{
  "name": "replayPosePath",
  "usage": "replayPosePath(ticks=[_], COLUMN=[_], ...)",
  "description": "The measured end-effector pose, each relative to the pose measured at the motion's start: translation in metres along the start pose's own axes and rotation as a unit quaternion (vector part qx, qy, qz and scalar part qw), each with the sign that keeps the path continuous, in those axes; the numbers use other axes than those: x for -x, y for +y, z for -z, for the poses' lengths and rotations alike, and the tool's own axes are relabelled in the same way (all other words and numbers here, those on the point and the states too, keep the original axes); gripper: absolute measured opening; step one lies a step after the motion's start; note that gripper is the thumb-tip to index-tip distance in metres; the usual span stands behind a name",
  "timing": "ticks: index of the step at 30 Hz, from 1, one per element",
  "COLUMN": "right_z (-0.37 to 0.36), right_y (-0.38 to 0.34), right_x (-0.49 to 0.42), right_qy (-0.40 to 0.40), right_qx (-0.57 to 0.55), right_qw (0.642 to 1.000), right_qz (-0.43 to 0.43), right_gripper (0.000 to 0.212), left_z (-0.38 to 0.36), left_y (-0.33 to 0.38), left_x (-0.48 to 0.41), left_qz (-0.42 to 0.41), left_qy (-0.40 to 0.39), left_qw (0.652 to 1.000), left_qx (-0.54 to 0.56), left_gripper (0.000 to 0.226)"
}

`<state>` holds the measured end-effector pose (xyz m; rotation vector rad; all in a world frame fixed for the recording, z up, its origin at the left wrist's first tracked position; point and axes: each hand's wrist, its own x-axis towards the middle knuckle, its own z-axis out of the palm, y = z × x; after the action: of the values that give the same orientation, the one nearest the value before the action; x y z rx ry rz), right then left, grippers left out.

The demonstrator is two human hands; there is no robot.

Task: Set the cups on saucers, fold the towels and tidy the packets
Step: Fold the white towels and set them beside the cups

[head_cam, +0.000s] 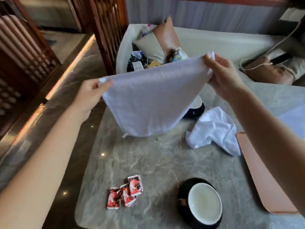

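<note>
I hold a white towel (148, 103) stretched in the air above the marble table (148, 162). My left hand (92, 96) pinches its left corner and my right hand (222, 73) pinches its right corner. A second white towel (212, 131) lies crumpled on the table to the right. Near the front, a black cup with a white inside (204, 202) sits on a black saucer (183, 189). Another black cup (196, 108) stands behind the held towel, partly hidden. Three red and white packets (125, 192) lie loosely together at the front left.
A pink tray or mat (264, 179) lies along the table's right edge. Behind the table stands a pale armchair (125, 47) holding cushions and assorted items. Wooden screens (105, 30) rise at the left, beside a polished floor.
</note>
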<state>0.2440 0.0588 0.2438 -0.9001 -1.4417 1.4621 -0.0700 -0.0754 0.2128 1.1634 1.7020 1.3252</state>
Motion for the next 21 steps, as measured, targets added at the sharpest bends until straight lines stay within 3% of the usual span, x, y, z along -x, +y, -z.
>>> replayPosePath(ticks=[2, 5, 8, 11, 15, 17, 19, 21], right_z=[-0.005, -0.002, 0.016, 0.037, 0.059, 0.066, 0.073, 0.074], right_y=[-0.006, 0.001, 0.041, 0.102, 0.175, 0.203, 0.219, 0.232], right_x=[-0.010, -0.017, -0.017, 0.000, 0.038, 0.056, 0.072, 0.085], right_qy=[-0.024, -0.065, -0.106, -0.168, -0.224, -0.235, -0.229, -0.230], right_qx=[0.005, -0.030, -0.033, -0.014, 0.018, 0.023, 0.017, 0.015], right_qw=[1.000, 0.997, 0.990, 0.976, 0.948, 0.934, 0.925, 0.913], right_qz=[-0.003, -0.039, -0.084, -0.140, -0.226, -0.267, -0.303, -0.335], right_gripper=[0.022, 0.026, 0.020, 0.020, 0.024, 0.017, 0.025, 0.029], left_z=[0.015, 0.025, 0.020, 0.007, -0.014, -0.023, -0.031, -0.039], left_y=[0.012, 0.006, -0.027, -0.081, -0.153, -0.178, -0.193, -0.204], left_x=[-0.005, -0.005, 0.006, 0.026, 0.069, 0.092, 0.112, 0.127], left_qz=[-0.010, 0.014, 0.068, 0.143, 0.264, 0.320, 0.364, 0.389], left_qy=[-0.007, -0.045, -0.093, -0.110, -0.148, -0.161, -0.152, -0.132], left_qw=[1.000, 0.999, 0.993, 0.982, 0.949, 0.928, 0.910, 0.897], left_qx=[0.025, 0.025, 0.027, 0.058, 0.088, 0.105, 0.130, 0.162], left_gripper=[0.025, 0.037, 0.047, 0.035, 0.032, 0.044, 0.058, 0.049])
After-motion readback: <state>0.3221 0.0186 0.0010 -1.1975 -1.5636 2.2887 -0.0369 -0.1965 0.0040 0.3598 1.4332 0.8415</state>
